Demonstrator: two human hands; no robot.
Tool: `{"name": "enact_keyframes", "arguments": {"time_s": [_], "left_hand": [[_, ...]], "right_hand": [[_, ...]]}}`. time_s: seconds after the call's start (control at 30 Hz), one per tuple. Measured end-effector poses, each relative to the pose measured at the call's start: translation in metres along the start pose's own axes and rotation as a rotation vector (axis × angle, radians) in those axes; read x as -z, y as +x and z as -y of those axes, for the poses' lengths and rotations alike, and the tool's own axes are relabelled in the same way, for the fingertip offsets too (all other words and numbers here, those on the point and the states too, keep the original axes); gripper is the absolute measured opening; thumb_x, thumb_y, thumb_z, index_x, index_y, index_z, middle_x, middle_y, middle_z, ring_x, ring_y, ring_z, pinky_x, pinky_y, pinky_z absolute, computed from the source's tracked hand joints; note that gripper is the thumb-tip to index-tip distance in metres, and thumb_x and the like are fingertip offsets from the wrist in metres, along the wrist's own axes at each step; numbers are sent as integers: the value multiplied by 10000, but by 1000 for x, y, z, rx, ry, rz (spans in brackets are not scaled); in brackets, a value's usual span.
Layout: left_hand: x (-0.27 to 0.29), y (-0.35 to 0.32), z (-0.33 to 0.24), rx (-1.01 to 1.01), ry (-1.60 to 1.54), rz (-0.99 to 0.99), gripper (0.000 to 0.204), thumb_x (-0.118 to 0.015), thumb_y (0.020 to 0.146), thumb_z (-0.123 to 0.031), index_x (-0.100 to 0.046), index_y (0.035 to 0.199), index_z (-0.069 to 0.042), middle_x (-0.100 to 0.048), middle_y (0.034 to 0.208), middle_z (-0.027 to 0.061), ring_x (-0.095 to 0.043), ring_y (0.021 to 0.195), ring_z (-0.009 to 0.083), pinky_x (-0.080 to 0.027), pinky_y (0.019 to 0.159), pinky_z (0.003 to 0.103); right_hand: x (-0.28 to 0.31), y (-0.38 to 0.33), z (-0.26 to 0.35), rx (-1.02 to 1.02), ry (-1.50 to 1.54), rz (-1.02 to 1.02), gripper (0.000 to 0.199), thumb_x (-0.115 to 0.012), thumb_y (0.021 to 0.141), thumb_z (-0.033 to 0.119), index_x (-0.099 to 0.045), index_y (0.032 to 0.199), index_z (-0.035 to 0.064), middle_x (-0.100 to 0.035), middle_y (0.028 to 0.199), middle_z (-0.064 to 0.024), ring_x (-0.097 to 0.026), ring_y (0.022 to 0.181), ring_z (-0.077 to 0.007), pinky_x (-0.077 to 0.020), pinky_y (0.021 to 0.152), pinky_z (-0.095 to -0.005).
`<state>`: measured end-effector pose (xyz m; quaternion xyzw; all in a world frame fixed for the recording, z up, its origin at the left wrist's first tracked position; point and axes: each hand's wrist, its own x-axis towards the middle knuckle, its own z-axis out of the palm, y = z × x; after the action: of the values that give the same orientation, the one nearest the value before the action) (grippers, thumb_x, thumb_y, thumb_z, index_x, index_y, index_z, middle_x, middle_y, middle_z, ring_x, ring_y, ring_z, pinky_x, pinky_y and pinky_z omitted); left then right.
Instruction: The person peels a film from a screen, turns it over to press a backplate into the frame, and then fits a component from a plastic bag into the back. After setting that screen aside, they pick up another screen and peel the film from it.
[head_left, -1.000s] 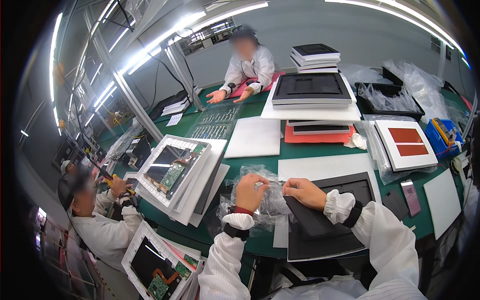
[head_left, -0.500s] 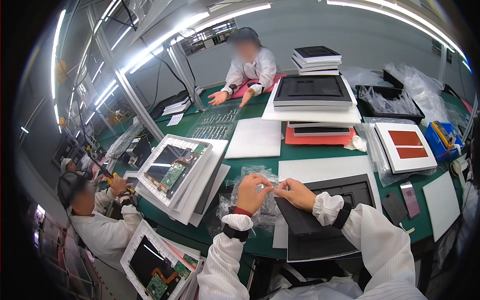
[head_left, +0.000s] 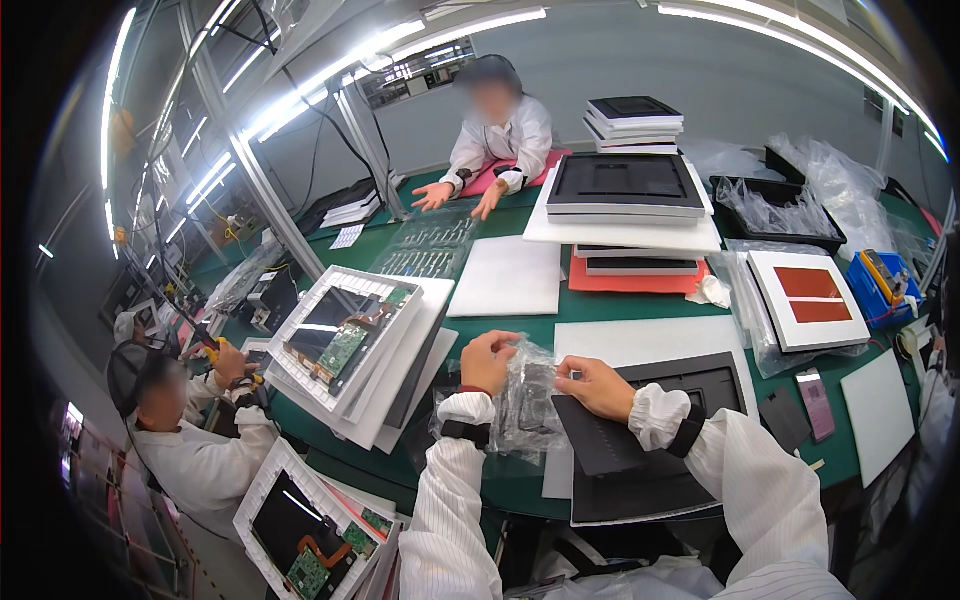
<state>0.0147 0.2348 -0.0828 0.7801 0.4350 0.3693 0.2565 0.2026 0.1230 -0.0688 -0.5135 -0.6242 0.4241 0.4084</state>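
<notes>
My left hand [head_left: 488,362] is closed in a pinch at the upper left of a crumpled clear plastic bag [head_left: 528,405] on the green bench. Beside it, my right hand [head_left: 597,388] grips the upper corner of a thin black panel [head_left: 598,437], thumb and fingers pressed together. That panel tilts over a larger black frame [head_left: 650,497] with a recessed tray-like face. The frame rests partly on a white foam sheet [head_left: 640,335]. My right palm covers part of both black pieces.
To the left, white-framed units with circuit boards [head_left: 340,335] stand stacked on foam. Black-framed panels [head_left: 625,185] are piled at the back. On the right lie a white frame with red-brown patches [head_left: 810,300], a blue bin [head_left: 885,290] and a pink phone [head_left: 816,405]. Two co-workers sit across and left.
My hands have moved apart, the left one shifting left. More of the plastic bag shows between them. My right hand still holds the black panel.
</notes>
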Motion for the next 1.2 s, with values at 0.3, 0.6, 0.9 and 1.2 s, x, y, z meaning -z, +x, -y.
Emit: {"name": "enact_keyframes", "arguments": {"time_s": [0.3,0.6,0.9,1.2], "left_hand": [[-13,5,14,-57,-128,181,260,-628,786,-181,-647,1009,-48,-651,817,93,-613,781,235,-467,725,319],[-12,14,10,136,6,-28,112,-701,719,-118,-666,769,-24,-632,641,47,-561,571,98,-445,555,246],[-22,18,32,159,45,-143,171,-716,665,-191,-663,789,-85,-598,629,46,-585,614,217,-464,657,340],[-19,7,-5,-121,361,-291,240,-792,573,-198,-636,749,-147,-528,923,35,-468,1005,239,-295,924,431]], "right_hand": [[10,-6,-6,13,33,12,180,-567,841,193,-541,849,16,-492,640,-32,-427,588,-102,-380,561,-252],[16,-20,0,56,-21,-11,158,-555,859,180,-530,854,25,-488,653,-4,-409,590,-72,-355,537,-238],[66,-74,27,-88,249,-25,102,-547,887,136,-521,865,40,-491,691,52,-406,598,-2,-325,512,-171],[114,-107,63,-279,553,-232,172,-580,876,255,-481,882,114,-444,473,40,-397,325,-53,-298,310,-186]]}}
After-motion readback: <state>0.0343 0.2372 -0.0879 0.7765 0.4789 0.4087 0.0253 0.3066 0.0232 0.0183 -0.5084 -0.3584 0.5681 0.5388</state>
